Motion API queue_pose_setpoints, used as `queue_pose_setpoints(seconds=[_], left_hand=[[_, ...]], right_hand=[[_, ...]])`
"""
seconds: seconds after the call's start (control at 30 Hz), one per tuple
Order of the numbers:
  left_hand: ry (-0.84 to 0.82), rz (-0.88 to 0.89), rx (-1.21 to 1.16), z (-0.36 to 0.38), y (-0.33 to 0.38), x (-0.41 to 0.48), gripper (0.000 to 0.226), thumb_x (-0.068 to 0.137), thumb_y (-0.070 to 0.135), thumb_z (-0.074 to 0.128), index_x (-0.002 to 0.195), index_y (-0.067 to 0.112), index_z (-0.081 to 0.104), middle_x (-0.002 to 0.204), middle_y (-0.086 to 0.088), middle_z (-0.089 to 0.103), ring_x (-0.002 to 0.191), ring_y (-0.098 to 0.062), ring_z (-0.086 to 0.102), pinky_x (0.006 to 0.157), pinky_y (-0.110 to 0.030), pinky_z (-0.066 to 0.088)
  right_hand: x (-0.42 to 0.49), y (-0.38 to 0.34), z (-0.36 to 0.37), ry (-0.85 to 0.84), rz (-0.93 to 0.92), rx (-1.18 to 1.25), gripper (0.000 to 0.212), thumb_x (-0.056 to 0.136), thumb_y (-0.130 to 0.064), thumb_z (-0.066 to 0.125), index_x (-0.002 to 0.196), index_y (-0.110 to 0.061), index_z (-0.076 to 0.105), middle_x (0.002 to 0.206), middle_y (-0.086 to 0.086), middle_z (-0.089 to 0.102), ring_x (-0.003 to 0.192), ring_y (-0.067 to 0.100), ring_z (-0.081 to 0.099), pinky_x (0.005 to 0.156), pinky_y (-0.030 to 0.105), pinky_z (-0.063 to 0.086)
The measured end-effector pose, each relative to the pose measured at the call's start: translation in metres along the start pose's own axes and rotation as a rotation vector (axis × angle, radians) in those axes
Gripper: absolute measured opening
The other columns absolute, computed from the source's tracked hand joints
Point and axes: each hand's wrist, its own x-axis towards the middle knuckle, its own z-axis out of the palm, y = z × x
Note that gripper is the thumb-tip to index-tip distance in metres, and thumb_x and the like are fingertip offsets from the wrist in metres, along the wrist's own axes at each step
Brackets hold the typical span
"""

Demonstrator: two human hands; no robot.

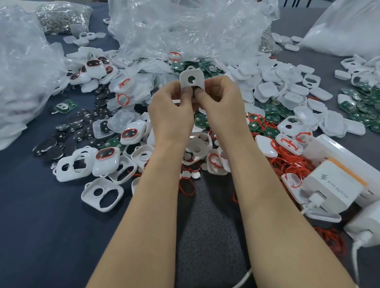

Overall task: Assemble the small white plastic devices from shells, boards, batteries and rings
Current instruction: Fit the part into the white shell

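Matt white plastic shell (191,79), crinkly clear plastic bags (185,22), dk cloth tabletop (28,219).

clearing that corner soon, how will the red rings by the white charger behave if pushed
The red rings look like thin, bent loops, so probably floppy and very light. They lie tangled beside the white charger, so a push would likely drag several together. Lying flat, they seem unlikely to roll.

Pinching white shell (191,79) between left hand (171,113) and right hand (222,107), thumbs pressed on lower half. Holding it upright over loose shells (103,195), green boards (368,111), coin batteries (51,148), red rings (289,164) strewn on dark table (28,219).
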Motion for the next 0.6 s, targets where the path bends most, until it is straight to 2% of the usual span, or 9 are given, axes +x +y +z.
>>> queue_pose_setpoints(seconds=[0.1, 0.23, 0.37, 0.43, 0.6], left_hand=[[0.027, 0.010, 0.058, 0.0000, 0.0008, -0.0017, 0.013, 0.096, 0.014, 0.057, 0.097, 0.012, 0.069, 0.082, 0.003, 0.067, 0.084, -0.018, 0.069, 0.084, -0.038, 0.056], [-0.064, -0.037, 0.097, 0.0024, 0.0028, -0.0013, 0.019, 0.093, 0.006, 0.055, 0.107, 0.009, 0.068, 0.095, -0.005, 0.072, 0.091, -0.019, 0.069, 0.091, -0.038, 0.054], [-0.045, -0.038, 0.135, 0.0010, 0.0029, 0.0003, 0.017, 0.091, 0.004, 0.055, 0.102, 0.011, 0.066, 0.093, -0.006, 0.071, 0.090, -0.023, 0.068, 0.089, -0.039, 0.053], [-0.019, -0.036, 0.143, -0.0001, 0.0021, -0.0003, 0.017, 0.090, 0.003, 0.054, 0.098, 0.011, 0.066, 0.090, -0.006, 0.070, 0.088, -0.023, 0.068, 0.087, -0.038, 0.054], [-0.033, -0.038, 0.108, 0.0000, 0.0023, -0.0008, 0.017, 0.091, 0.004, 0.055, 0.102, 0.009, 0.067, 0.094, -0.005, 0.071, 0.090, -0.022, 0.068, 0.088, -0.039, 0.053]], right_hand=[[0.0015, 0.0009, -0.0012, -0.007, -0.011, -0.096, 0.010, 0.089, -0.009, 0.063, 0.095, -0.012, 0.055, 0.086, -0.002, 0.062, 0.079, 0.010, 0.059, 0.076, 0.025, 0.052], [0.0022, 0.0010, -0.0036, 0.049, 0.032, -0.074, 0.011, 0.089, -0.005, 0.061, 0.093, -0.011, 0.053, 0.085, 0.001, 0.060, 0.083, 0.018, 0.061, 0.080, 0.032, 0.053], [0.0019, 0.0012, -0.0019, 0.057, 0.000, -0.124, 0.012, 0.088, -0.006, 0.063, 0.093, -0.011, 0.054, 0.083, -0.002, 0.059, 0.078, 0.012, 0.057, 0.077, 0.026, 0.049], [0.0016, 0.0014, 0.0006, 0.046, -0.018, -0.164, 0.012, 0.088, -0.006, 0.063, 0.093, -0.011, 0.053, 0.086, 0.000, 0.061, 0.080, 0.016, 0.058, 0.077, 0.027, 0.047], [0.0017, 0.0027, 0.0000, 0.046, 0.003, -0.158, 0.012, 0.089, -0.008, 0.062, 0.092, -0.012, 0.051, 0.080, -0.007, 0.056, 0.078, 0.013, 0.056, 0.073, 0.021, 0.045]])
